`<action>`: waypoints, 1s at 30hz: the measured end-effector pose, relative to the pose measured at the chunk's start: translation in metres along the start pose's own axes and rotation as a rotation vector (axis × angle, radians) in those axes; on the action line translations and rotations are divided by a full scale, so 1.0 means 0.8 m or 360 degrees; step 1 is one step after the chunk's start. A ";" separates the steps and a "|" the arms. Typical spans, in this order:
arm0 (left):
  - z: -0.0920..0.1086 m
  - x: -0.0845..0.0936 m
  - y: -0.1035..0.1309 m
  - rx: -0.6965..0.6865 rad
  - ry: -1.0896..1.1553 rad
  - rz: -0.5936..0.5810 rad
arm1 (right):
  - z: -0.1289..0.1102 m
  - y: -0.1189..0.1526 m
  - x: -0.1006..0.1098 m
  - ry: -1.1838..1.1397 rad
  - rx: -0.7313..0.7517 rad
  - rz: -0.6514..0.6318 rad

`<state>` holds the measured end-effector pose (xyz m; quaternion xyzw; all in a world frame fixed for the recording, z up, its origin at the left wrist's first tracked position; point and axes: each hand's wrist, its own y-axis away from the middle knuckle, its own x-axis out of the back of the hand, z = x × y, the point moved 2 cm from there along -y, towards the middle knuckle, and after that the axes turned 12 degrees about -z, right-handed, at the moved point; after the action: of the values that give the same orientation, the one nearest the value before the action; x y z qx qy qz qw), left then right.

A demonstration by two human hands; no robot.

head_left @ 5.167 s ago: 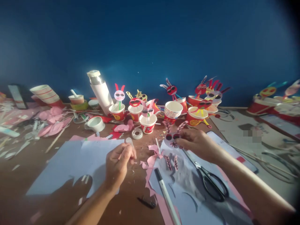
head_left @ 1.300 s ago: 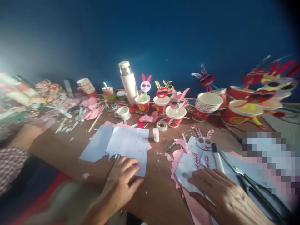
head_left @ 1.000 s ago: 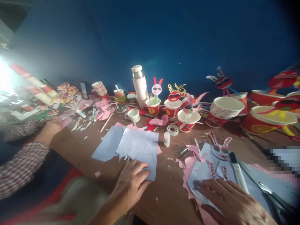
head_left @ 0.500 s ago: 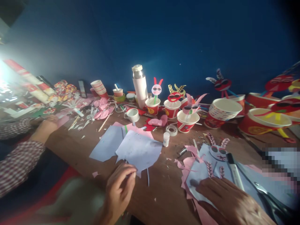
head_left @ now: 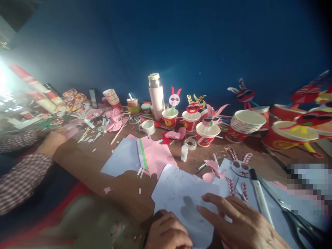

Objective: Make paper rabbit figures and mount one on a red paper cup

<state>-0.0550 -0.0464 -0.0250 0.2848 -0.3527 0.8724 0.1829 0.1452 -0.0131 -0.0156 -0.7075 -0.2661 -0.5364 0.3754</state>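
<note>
Spreading open over a pale-blue, irregularly cut paper sheet [head_left: 175, 188], the right hand [head_left: 237, 218] has its middle at ten o'clock; the left hand [head_left: 168, 231], curled at the near edge, has it at one, grip hidden.

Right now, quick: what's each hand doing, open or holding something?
Left hand: curled at the pale sheet; whether it grips can't be told.
Right hand: open over that sheet.

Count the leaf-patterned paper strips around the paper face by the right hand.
4: two strips topping the paper face, two strips between it and the right hand. The hand may hide more.
</note>
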 end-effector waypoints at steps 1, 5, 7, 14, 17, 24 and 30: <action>0.000 -0.005 -0.004 -0.0021 0.0032 -0.0016 | 0.001 0.003 -0.003 0.0020 0.0013 0.0016; -0.002 -0.018 -0.014 -0.0145 0.0107 -0.0175 | 0.010 0.016 -0.003 0.0090 0.0009 0.0057; -0.006 -0.016 -0.018 -0.0141 0.0109 -0.0279 | 0.013 0.020 0.006 0.0055 0.0015 0.0027; -0.009 0.019 -0.034 -0.0122 0.0005 -0.0236 | 0.003 0.017 0.034 -0.0204 0.0157 0.0043; -0.011 0.020 -0.034 -0.0196 -0.0123 -0.0238 | 0.003 0.017 0.034 -0.0253 0.0184 0.0039; -0.020 -0.004 -0.028 -0.0280 -0.0110 -0.0379 | 0.034 0.027 0.028 -0.0148 0.0082 -0.0049; -0.024 0.003 -0.069 0.0021 -0.0274 -0.0529 | 0.058 0.038 0.020 -0.0044 -0.0041 -0.0212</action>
<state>-0.0354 0.0056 -0.0063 0.4140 -0.3092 0.8049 0.2918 0.1991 0.0069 -0.0141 -0.7002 -0.3110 -0.5539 0.3260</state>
